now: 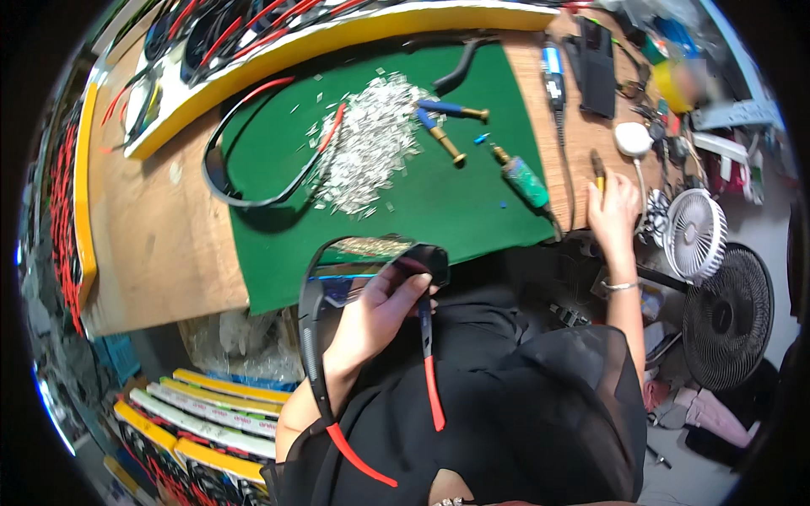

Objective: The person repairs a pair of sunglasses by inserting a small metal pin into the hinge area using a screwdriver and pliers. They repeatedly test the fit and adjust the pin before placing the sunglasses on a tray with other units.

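My left hand [384, 308] is closed on a pair of dark wraparound sunglasses [314, 337] with red temple tips, held above my lap at the front table edge. Thumb and fingers pinch one lens. Out to the right, my right hand [616, 207] rests on the bare wood with its fingers closed round a slim yellow-and-black hand tool [598, 173], whose tip points away from me; its exact kind is unclear. Another dark frame with red tips [253, 202] lies on the green mat [295, 270], beside a heap of small whitish flat pieces [367, 143].
Blue-handled pliers [443, 126] and a green tool with a brass-coloured end [523, 181] lie on the mat. Right of it are a blue corded tool [553, 72], a phone [596, 67] and a white fan [696, 232]. Yellow-edged trays of glasses [337, 38] line the back.
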The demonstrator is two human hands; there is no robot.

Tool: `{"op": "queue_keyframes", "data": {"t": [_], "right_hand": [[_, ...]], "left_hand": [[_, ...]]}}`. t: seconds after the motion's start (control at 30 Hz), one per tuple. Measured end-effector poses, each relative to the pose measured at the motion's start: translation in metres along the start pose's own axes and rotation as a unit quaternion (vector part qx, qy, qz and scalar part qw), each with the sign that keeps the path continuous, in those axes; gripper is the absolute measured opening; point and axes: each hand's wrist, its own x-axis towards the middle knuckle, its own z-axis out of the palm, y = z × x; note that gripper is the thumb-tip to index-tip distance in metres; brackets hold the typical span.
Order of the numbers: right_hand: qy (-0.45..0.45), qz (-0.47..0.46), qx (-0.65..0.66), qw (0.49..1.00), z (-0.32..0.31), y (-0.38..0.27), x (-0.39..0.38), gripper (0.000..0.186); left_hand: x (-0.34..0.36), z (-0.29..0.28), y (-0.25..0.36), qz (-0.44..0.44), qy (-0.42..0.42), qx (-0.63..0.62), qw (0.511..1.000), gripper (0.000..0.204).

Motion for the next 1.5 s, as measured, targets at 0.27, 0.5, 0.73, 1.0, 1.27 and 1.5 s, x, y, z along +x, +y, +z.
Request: {"op": "queue_keyframes", "data": {"t": [0.27,0.5,0.73,1.0,1.27,1.5], "right_hand": [[-0.340,-0.202,0.549,0.736,-0.109,-0.147,-0.019,0.063],[-0.201,-0.296,0.587,0.726,-0.080,-0.190,-0.025,0.021],[-0.191,-0.246,0.599,0.738,-0.073,-0.190,-0.033,0.015],[-0.265,-0.150,0.600,0.740,-0.069,-0.193,-0.037,0.011],[-0.180,-0.240,0.577,0.760,-0.054,-0.197,-0.035,0.006],[-0.239,-0.207,0.568,0.760,-0.052,-0.203,-0.033,0.007]], "left_hand": [[-0.010,-0.003,-0.016,-0.025,-0.013,0.060,0.998,0.021],[-0.027,-0.017,-0.032,-0.042,-0.062,-0.057,0.996,0.036],[-0.039,-0.006,-0.041,-0.086,0.002,-0.059,0.995,0.025],[-0.029,0.004,-0.038,-0.091,0.049,-0.139,0.985,0.021],[-0.022,0.000,-0.037,-0.108,0.043,-0.169,0.979,0.018],[-0.019,-0.009,-0.036,-0.098,0.023,-0.142,0.985,0.020]]}}
